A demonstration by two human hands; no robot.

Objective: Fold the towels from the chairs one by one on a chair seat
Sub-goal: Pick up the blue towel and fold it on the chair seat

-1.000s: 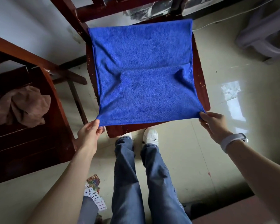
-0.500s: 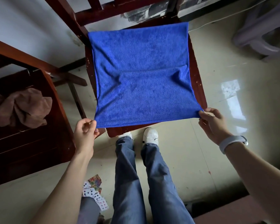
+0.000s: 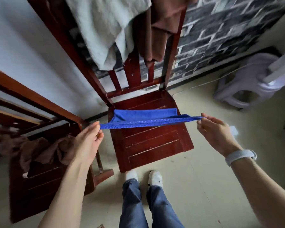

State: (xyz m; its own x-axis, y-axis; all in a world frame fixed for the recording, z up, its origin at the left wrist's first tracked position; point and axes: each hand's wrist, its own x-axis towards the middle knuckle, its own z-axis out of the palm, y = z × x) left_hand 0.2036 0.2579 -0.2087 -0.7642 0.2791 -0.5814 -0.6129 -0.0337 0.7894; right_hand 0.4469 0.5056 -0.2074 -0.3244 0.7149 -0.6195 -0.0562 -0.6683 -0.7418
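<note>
A blue towel [image 3: 145,118] hangs stretched above the red wooden chair seat [image 3: 152,142], seen nearly edge-on, its far part sagging toward the back of the seat. My left hand [image 3: 89,142] pinches the towel's left corner. My right hand [image 3: 215,130] pinches the right corner. A grey-white towel [image 3: 105,27] and a brown towel [image 3: 160,27] hang over this chair's backrest. Another brown towel [image 3: 38,150] lies crumpled on the seat of the chair at the left.
A second dark wooden chair [image 3: 44,176] stands at the left, close to the first. A pale plastic stool [image 3: 250,86] sits on the floor at the right by a brick-patterned wall. My legs and white shoes [image 3: 143,176] stand just before the seat.
Both hands lifted the towel's near edge up and forward over the seat, so the flat spread towel now appears edge-on. The view tilted up, showing the backrest towels.
</note>
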